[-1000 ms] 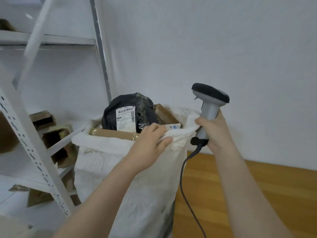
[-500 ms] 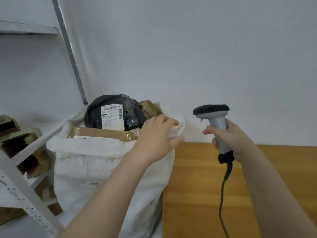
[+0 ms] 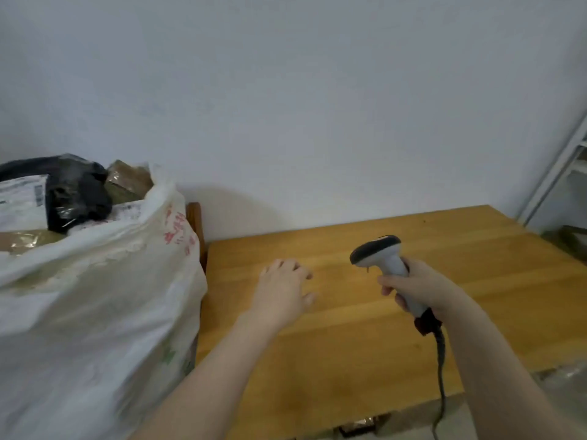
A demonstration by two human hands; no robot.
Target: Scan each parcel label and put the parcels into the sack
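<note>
Head view of a wooden table (image 3: 365,338) set against a plain white wall (image 3: 317,90), with a filled white sack (image 3: 95,296) standing at the table's left edge. The left hand (image 3: 282,292) is extended palm down over the left part of the tabletop, fingers loosely spread and holding nothing; whether it touches the wood cannot be told. The right hand (image 3: 419,289) is wrapped around the grip of a grey handheld scanner (image 3: 386,265), whose dark head is tilted up and to the left; its black cable (image 3: 441,369) hangs from the base of the grip, crosses the near edge of the table and runs out of the bottom of the frame. The sack's rim stands higher than the tabletop and bulges against the table's left side. Parcels rise above the rim: a black bag parcel (image 3: 73,188) bearing a white label (image 3: 22,201), a brown box (image 3: 128,182) behind it toward the wall, and a flat taped carton (image 3: 22,242) at the near left. The tabletop around and beyond both hands is bare wood, open back to the wall and right to its far corner. Past that corner a grey shelving upright (image 3: 552,173) slants at the right margin. The picture is blurred, most strongly over the sack, and the label print cannot be read.
</note>
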